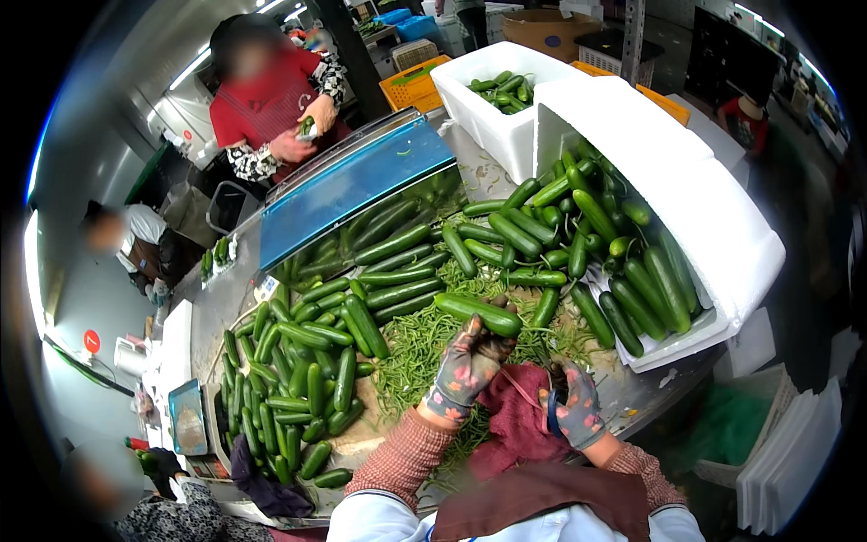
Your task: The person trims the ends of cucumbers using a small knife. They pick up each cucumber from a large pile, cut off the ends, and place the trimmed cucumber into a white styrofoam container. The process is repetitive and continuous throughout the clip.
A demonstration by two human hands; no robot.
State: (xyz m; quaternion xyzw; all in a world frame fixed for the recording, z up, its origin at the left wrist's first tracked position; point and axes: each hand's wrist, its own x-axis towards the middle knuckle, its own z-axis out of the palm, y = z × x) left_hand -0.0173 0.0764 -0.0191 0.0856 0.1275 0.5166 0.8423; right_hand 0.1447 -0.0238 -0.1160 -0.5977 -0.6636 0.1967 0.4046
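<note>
My left hand (465,371), in a grey floral glove with dark, stained fingertips, grips a green cucumber (477,314) above the table. In my right hand (577,401), gloved alike, is a pair of scissors with a dark blue handle loop (555,413). Its blades are hard to make out among the stems. Below and between my hands lies a crumpled maroon cloth (518,413). Cut green stems (413,359) cover the tabletop under the held cucumber. Stemmed cucumbers (596,213) spill from a tipped white foam box (731,223) on the right.
A large cucumber pile (291,379) lies on the left, beside a dark cloth (264,477) and a scale (187,417). A blue-topped metal box (359,186) stands across the table. Behind it a person (271,101) holds cucumbers. Another foam box (491,129) stands at the back.
</note>
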